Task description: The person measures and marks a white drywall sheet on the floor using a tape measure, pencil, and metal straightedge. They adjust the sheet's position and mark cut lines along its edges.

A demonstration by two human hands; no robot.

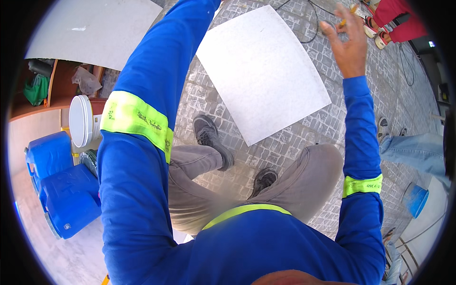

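Note:
My right hand (347,44) is raised at the upper right, thumb and fingers spread, with a slim yellow stick (348,17), perhaps a pencil, held between the fingers. The hand is slightly blurred. My left arm reaches up past the top edge, and my left hand is out of view. Before me a stiff white sheet (263,74) lies on the grey block paving (285,142), between my left arm and right hand. One corner points towards my shoes.
A large pale panel (92,28) is at upper left, by a wooden shelf unit (60,83). Below it are a white bucket (80,121) and blue jerrycans (71,203). Black cable (316,21) crosses the paving. Two other people's legs (402,21) (413,149) and a blue bucket (416,199) are at right.

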